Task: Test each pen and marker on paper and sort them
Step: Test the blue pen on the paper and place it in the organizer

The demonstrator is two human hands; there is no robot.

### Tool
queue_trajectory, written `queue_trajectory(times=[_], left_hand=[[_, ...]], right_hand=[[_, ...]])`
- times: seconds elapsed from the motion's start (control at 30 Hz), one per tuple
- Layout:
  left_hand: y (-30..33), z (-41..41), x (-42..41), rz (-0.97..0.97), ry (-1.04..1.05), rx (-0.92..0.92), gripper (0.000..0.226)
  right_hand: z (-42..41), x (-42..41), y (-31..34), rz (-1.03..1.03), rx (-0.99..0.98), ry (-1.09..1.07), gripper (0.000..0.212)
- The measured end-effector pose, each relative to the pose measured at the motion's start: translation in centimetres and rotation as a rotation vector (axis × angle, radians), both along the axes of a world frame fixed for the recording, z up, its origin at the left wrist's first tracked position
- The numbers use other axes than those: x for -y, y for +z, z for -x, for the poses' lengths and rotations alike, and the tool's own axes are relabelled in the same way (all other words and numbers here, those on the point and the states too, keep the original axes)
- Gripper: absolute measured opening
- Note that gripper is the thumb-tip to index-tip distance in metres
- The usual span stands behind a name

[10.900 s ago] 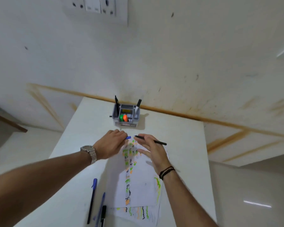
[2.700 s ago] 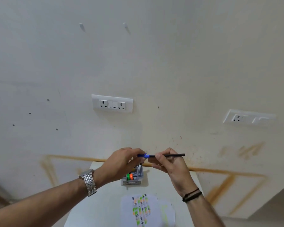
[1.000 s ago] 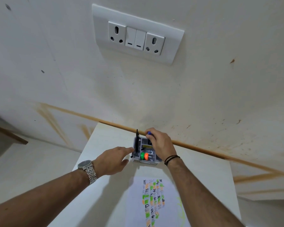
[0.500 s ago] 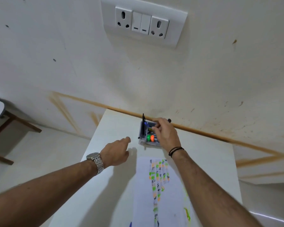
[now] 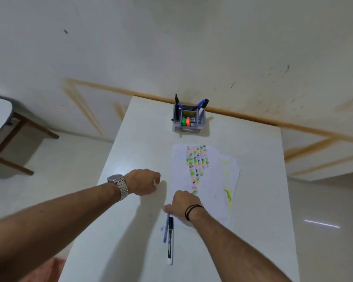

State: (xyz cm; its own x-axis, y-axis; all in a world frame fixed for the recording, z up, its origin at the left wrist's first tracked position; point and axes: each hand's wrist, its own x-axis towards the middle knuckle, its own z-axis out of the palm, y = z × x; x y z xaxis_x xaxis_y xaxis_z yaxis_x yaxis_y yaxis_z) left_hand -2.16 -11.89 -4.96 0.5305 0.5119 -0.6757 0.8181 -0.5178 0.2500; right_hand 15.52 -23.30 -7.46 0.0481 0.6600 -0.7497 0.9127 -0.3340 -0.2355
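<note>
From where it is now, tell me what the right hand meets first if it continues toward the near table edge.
Probably the blue pen: the right hand is right above its top end, with the black marker beside it; contact is unclear.

Looks like a plain room in a home or small office to us. We've got a white table (image 5: pixel 253 180) pushed against a scuffed, stained wall (image 5: pixel 171 47), a glossy tiled floor (image 5: pixel 324 220), and a wooden-legged chair (image 5: pixel 12 135) off to the left.
</note>
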Motion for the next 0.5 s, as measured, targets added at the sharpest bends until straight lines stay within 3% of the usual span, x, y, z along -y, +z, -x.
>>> queue_trajectory(times=[0.2,0.37,0.43,0.5], left_hand=[[0.2,0.6,2.2,0.001,-0.025,0.016,0.036],[0.6,0.2,2.0,0.136,0.035,0.126,0.045],[0.8,-0.4,1.3,0.161,0.012,0.231,0.034],[1.2,-1.2,0.2,0.121,-0.02,0.287,0.03]], right_hand=[[2.0,1.8,0.0,-0.053,-0.1,-0.26,0.028],[-0.8,-0.3,3.3,-0.131,-0.706,-0.944,0.01],[-2.9,-0.8,4.8,-0.18,-0.847,-1.012,0.012],[-4.6,-0.7,5.6,-0.194,-0.866,-0.947,0.015]])
